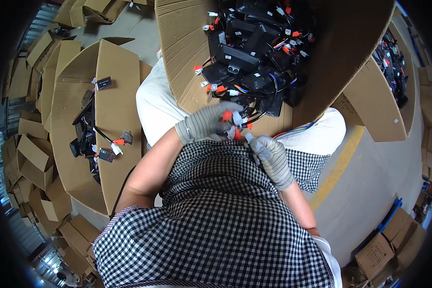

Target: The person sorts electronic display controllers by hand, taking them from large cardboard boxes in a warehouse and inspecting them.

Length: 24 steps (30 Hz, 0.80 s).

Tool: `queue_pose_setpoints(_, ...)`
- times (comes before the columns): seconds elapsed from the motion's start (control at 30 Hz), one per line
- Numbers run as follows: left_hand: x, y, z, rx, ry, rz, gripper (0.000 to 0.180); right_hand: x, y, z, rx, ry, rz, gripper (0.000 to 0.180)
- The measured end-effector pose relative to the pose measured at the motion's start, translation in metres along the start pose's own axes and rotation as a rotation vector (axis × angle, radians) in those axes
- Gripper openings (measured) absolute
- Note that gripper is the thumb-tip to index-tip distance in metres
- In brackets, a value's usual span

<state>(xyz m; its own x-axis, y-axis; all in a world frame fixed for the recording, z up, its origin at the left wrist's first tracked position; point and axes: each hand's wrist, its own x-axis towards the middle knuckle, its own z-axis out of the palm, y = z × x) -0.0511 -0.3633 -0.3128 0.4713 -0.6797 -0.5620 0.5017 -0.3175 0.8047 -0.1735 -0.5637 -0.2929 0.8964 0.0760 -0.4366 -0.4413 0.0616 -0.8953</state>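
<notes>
Over the grey concrete floor (pixel 379 163) with its yellow line (pixel 338 168), both gloved hands, left hand (pixel 207 124) and right hand (pixel 272 158), close together, pinch a wire connector bundle (pixel 237 122); open cardboard boxes (pixel 110 96) stand left and far.

My left hand (pixel 204 124), gloved, grips a bundle of wires with orange and white connectors (pixel 235 120) | my right hand (pixel 272 158) pinches one white plug (pixel 249 138) just beside it | open cardboard box (pixel 187 43) of black modules (pixel 254 53) on my lap | second box (pixel 115 86) at left.
</notes>
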Motion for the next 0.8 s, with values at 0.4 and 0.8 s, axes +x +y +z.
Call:
queue_pose_setpoints(0.4, -0.029, 0.063, 0.006, 0.557, 0.378, 1.078, 0.031, -0.006, -0.015, -0.004, 0.159, 0.056, 0.008, 0.035)
queue_pose_setpoints(0.8, -0.032, 0.004, 0.044, -0.158, 0.346, 0.437, 0.035, 0.009, -0.035, -0.006, 0.293, -0.118, -0.018, 0.03)
